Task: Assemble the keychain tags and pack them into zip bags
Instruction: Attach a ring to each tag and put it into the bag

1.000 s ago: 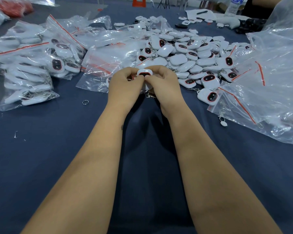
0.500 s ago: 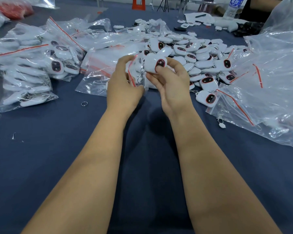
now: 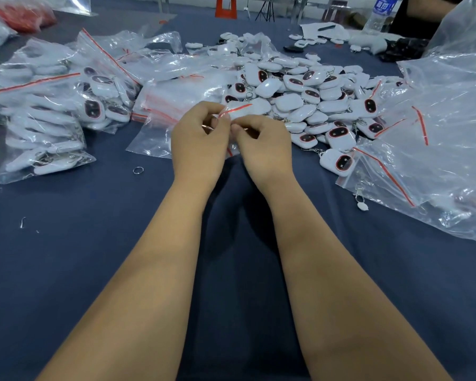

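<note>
Both hands have dropped back toward the cloth since half a second ago, and the white tag once raised in the right fingers now sits inside the small zip bag.

From the head view, the left hand and right hand meet, each pinching the bag's red-striped mouth between thumb and fingertips. My guess is the seal is being pressed; a skewed pinch could leave the strip gaping, or catch the key ring in it. Loose tags crowd just beyond the knuckles, filled bags lie left, and big clear bags lie right. Bare blue tablecloth nearer the body gives room; a stray ring lies there.
</note>
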